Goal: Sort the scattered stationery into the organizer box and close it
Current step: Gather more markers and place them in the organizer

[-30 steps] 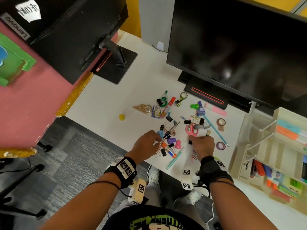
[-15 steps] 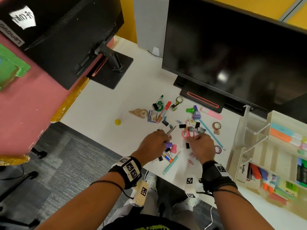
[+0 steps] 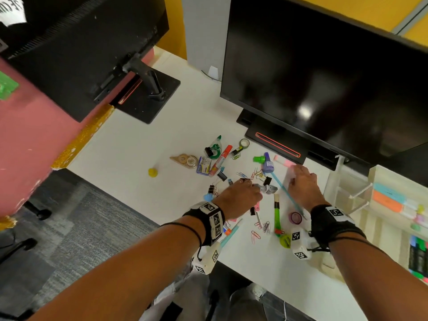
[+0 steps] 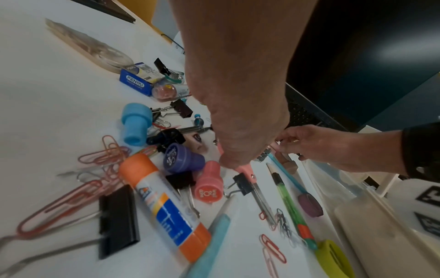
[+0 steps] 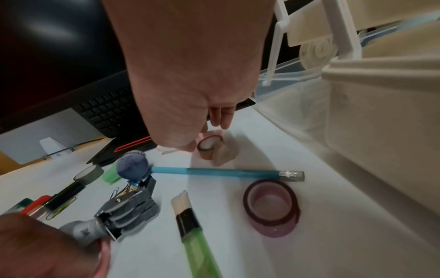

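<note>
Stationery lies scattered on the white desk [image 3: 139,144]. My left hand [image 3: 249,183] is down on the pile, fingers curled round the handle of the pink scissors [image 4: 247,171], whose blades stick out toward me. A grey staple remover [image 3: 268,188] lies at its fingertips. My right hand [image 3: 295,172] has reached to the far right of the pile. Its thumb and curled fingers sit on either side of a small tan tape roll [image 5: 209,147]. The cream organizer box [image 3: 347,200] stands open on the right, with markers in its trays.
A blue pencil [image 5: 214,172], a purple tape roll [image 5: 271,206] and a green brush pen [image 3: 276,216] lie beside my right wrist. A glue stick [image 4: 164,206], stamps, binder clips and paper clips lie under my left wrist. Two monitors [image 3: 324,77] stand behind; the desk edge is near.
My right hand left the middle of the pile and went forward and right to the small tape roll. My left hand shifted right onto the pink scissors.
</note>
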Demonstrator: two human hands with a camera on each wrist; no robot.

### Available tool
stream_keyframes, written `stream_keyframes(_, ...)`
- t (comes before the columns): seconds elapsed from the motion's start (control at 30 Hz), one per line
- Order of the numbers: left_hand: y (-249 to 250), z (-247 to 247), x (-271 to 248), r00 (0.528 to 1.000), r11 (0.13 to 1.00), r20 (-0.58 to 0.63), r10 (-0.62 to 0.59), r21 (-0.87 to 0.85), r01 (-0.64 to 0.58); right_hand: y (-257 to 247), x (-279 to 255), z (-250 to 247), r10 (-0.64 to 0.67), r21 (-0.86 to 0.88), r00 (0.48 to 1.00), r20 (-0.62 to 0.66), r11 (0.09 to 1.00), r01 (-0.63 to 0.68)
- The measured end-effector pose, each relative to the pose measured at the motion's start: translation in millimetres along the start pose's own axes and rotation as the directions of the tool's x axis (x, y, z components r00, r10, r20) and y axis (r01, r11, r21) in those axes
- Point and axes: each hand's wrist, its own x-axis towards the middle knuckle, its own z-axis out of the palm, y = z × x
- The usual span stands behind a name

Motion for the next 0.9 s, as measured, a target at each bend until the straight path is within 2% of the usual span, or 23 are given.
stream_keyframes(0.13,-1,-1,-1,1.000,0.999,0.029,-0.003,0.053,0.001,4,-3,3,-0.009,-0.019,0.995,-0.097,1.000,0.007)
stream_keyframes(0.3,-5,-5,9,0.993,0.998,0.114,0.004,0.069,-0.012,-3,-3,1,0.085,-0.012,0.987,-0.135,0.996,-0.087)
stream_keyframes(0.5,-3,-8,19,0.976,0.969,0.176,0.129,0.188,-0.161,-11,-5,10,0.010,-0.039,0.990,-0.138,0.999,-0.016)
stream_keyframes(0.63,-6,-8,20,0.974,0.954,0.113,0.196,0.208,-0.217,-12,-10,9,-0.048,-0.001,0.982,-0.181,0.999,0.049)
stream_keyframes(0.7,-7,-12,22,0.984,0.973,0.026,0.177,0.147,-0.179,-15,-14,4,-0.039,0.104,0.972,-0.231,0.992,0.065)
stream_keyframes(0.8,-6,-16,23,0.990,0.992,-0.123,0.073,-0.091,-0.084,-18,-28,-4,0.010,0.311,0.958,-0.288,0.947,0.084)
stream_keyframes(0.9,-2,-27,23,0.976,0.920,-0.210,-0.061,-0.391,-0.026,-24,-46,-18,0.095,0.504,0.945,-0.314,0.860,0.081)
